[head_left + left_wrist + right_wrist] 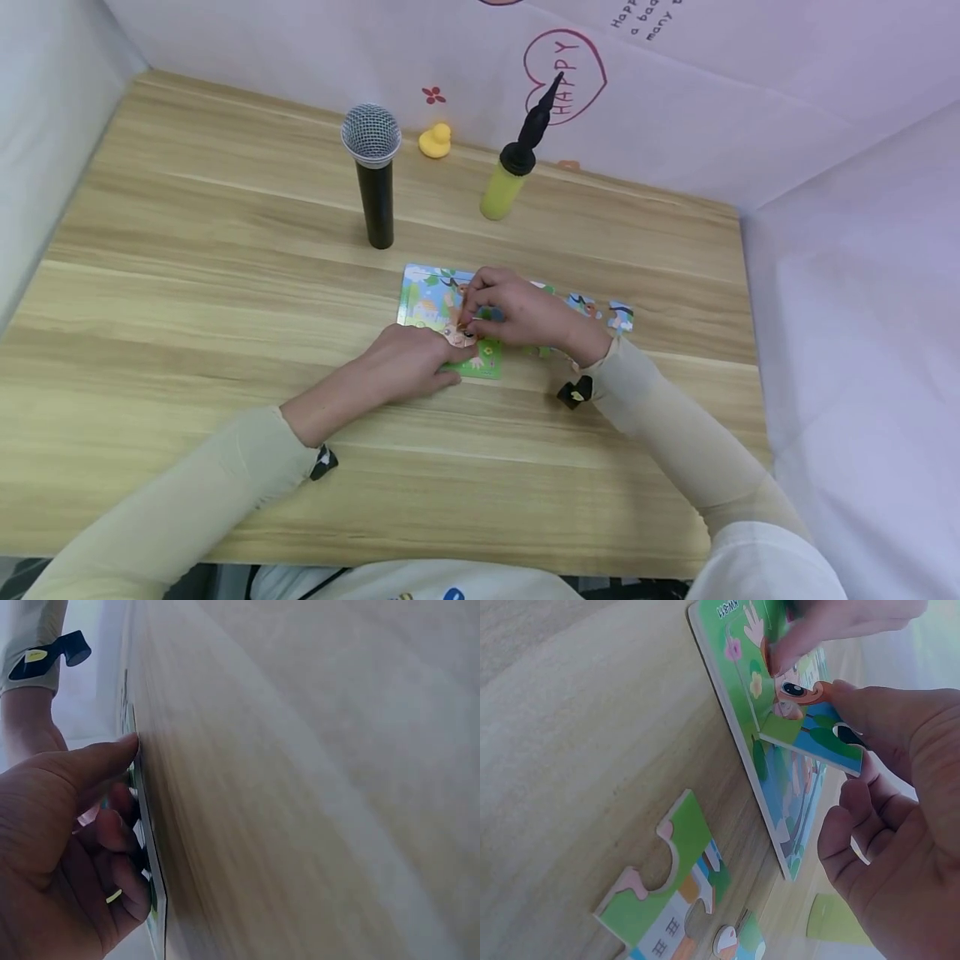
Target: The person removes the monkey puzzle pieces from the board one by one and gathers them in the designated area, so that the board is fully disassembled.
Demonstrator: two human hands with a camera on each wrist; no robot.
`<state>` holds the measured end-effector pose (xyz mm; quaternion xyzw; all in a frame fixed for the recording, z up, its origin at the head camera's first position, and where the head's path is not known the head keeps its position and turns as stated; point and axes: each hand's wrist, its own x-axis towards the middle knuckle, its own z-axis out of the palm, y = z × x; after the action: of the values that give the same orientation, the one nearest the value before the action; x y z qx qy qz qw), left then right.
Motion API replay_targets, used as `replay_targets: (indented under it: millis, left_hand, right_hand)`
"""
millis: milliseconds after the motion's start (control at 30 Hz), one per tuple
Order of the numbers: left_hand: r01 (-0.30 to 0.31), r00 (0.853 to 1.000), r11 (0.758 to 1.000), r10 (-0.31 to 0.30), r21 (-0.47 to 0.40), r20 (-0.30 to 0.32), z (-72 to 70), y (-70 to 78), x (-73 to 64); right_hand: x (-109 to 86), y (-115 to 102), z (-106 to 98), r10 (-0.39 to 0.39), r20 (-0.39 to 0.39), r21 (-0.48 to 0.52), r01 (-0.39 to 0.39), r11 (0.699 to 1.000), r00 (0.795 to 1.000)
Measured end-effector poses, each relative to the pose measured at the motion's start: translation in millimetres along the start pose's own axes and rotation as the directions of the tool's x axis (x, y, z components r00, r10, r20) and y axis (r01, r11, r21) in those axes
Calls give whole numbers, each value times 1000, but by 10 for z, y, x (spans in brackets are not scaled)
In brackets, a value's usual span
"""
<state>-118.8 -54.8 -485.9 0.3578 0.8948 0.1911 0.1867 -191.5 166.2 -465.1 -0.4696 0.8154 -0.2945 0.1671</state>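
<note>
A jigsaw puzzle board (pixel 420 302) with a blue-and-green cartoon picture lies flat on the wooden table. My left hand (pixel 408 360) rests on its near left part, index finger stretched over the picture. In the left wrist view, the thumb is right at the edge of the board (pixel 156 874) and the other fingers bend against its face. Over the board, my right hand (pixel 525 312) pinches a puzzle piece (pixel 826 746) between thumb and fingers. That piece shows green trees and part of a cartoon face, and is tilted up from the board.
Loose puzzle pieces (pixel 621 317) lie right of the board, including a large green one (pixel 694 844) with round cut-outs. Behind the board stand a microphone (pixel 378 204) and a yellow-green hand pump (pixel 501 193). A yellow rubber duck (pixel 435 142) sits near the white back wall.
</note>
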Motion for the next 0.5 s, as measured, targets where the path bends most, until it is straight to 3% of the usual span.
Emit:
replay_targets:
  millis: [500]
  left_hand:
    - [9,1000,1000,-9,16,-5,11,27,15]
  right_hand:
    - [41,-7,17,-2,-23,-47,1,999,1000]
